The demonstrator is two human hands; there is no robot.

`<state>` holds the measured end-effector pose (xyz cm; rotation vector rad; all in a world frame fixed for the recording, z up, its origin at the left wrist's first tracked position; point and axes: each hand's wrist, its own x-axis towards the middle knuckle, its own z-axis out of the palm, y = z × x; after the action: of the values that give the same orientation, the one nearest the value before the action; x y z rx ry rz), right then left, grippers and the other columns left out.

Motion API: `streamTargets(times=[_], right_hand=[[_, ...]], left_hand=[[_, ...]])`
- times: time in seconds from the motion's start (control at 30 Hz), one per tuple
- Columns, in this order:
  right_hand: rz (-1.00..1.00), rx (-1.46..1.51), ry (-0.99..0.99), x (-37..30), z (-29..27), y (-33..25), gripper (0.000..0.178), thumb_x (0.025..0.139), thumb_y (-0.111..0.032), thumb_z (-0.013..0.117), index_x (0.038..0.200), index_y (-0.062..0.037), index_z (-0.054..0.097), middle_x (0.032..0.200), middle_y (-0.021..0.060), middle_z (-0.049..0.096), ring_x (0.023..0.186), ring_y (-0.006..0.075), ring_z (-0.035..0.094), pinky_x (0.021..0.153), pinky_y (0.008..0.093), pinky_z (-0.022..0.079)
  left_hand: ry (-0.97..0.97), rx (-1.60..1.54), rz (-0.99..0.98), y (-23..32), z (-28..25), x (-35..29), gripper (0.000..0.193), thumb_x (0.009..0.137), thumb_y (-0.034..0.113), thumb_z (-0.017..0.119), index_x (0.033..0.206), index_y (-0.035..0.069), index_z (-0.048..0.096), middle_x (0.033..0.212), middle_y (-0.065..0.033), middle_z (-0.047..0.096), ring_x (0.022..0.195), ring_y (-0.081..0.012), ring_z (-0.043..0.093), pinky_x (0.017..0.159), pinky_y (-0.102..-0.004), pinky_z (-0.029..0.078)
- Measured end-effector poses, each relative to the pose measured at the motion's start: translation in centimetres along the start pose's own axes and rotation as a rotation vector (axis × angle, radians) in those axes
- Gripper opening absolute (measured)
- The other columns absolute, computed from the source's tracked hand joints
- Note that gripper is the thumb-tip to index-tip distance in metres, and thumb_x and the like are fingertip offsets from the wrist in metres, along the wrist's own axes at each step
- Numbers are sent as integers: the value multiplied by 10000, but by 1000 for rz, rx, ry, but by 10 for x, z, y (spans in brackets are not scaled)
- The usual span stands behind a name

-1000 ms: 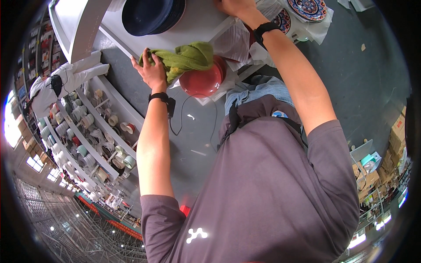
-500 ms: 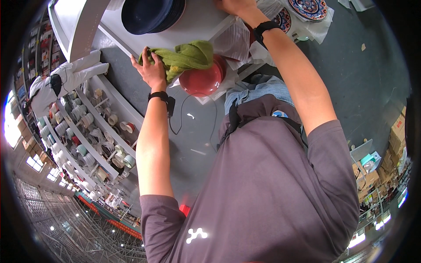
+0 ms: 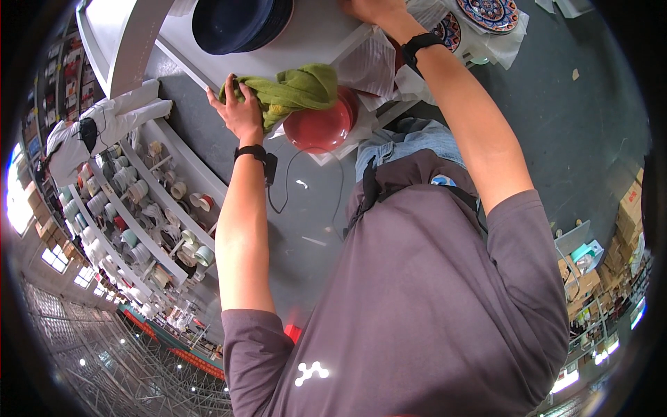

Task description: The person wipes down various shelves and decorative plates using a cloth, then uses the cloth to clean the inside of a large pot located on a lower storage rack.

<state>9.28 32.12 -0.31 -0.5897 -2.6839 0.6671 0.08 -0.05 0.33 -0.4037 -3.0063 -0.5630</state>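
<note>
My left hand holds one end of a crumpled green cloth, its fingers curled over the edge. The cloth bunches out to the right and partly covers a stack of glossy red plates. At the upper edge, my right hand rests by the shelf surface; its fingers are cut off by the picture's rim, so what they touch is hidden. Between and above the hands stands a stack of dark blue plates on the white shelf.
Patterned plates lie on white wrapping sheets at the upper right. Racks of cups and bowls stand on the left, beside a white draped cover. A thin dark cable hangs below my left wrist. Cardboard boxes are piled far right.
</note>
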Motion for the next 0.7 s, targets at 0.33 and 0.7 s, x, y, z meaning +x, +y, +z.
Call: streamTargets(times=[0.33, 0.7], right_hand=[[-4, 8, -32, 1, 1, 3, 230, 789, -222, 544, 748, -23, 651, 791, 202, 658, 795, 383, 639, 744, 481, 504], [-10, 15, -4, 3, 3, 4, 248, 807, -231, 540, 734, -17, 641, 779, 211, 653, 779, 397, 630, 740, 494, 495]], left_hand=[[17, -3, -3, 0, 0, 0, 349, 909, 348, 553, 1250, 283, 588, 1503, -167, 228, 1259, -382, 458, 1004, -424, 420], [16, -5, -13, 4, -1, 0, 349, 906, 348, 557, 1248, 287, 592, 1498, -167, 239, 1248, -384, 470, 999, -424, 423]])
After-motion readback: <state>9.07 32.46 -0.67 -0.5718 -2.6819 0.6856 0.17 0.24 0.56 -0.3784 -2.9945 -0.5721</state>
